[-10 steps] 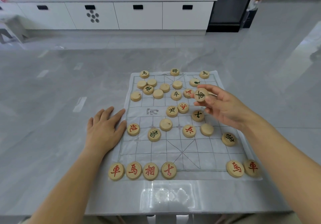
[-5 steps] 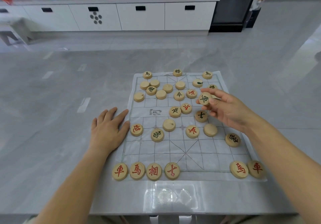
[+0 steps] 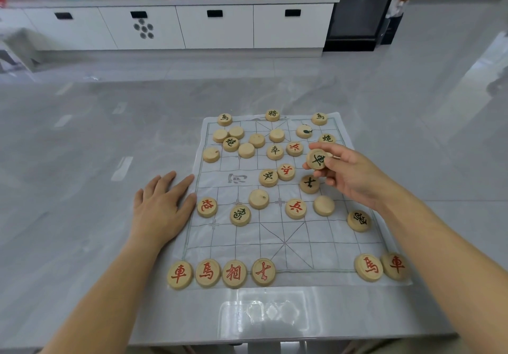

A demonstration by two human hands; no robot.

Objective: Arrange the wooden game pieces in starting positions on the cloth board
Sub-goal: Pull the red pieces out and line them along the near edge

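Note:
A white cloth board [image 3: 277, 235] with a printed grid lies on the grey table. My right hand [image 3: 350, 173] pinches a round wooden piece with a black character [image 3: 316, 159], lifted above the board's right middle. My left hand [image 3: 162, 206] rests flat on the table, fingers touching the cloth's left edge. Several red-marked pieces [image 3: 221, 273] line the near edge at left, and two more [image 3: 380, 267] sit at the near right corner. Black-marked pieces, one of them [image 3: 272, 114], sit along the far edge. Many others, some face down, lie scattered over the middle.
The grey table [image 3: 82, 161] stretches wide to the left and behind the board. Its near edge [image 3: 247, 340] is close below the cloth. White cabinets [image 3: 214, 26] with clutter on top stand across the floor.
My right hand has kept hold of the black-marked piece and drifted slightly, turning it. The left hand stays flat at the cloth's edge.

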